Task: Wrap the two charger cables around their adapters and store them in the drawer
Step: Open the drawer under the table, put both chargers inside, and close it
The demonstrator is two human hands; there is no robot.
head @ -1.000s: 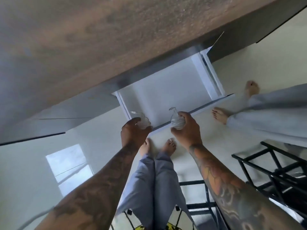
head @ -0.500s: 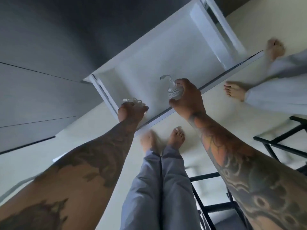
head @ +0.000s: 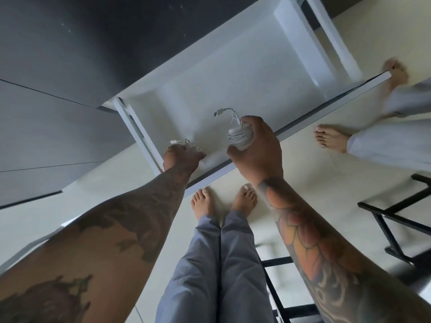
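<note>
Two wrapped chargers are over the open white drawer (head: 245, 73), one in each of my hands. My right hand (head: 258, 148) curls around the cable-wound charger (head: 240, 136), its plug end sticking up. My left hand (head: 179, 157) grips the other charger (head: 186, 144) low near the drawer's left front corner, mostly hidden under my fingers.

Over the last second my left hand (head: 180, 157) and right hand (head: 255, 145) have carried both wrapped chargers (head: 240, 136) over the front edge, toward 12 o'clock, into the open drawer (head: 233, 85).
</note>
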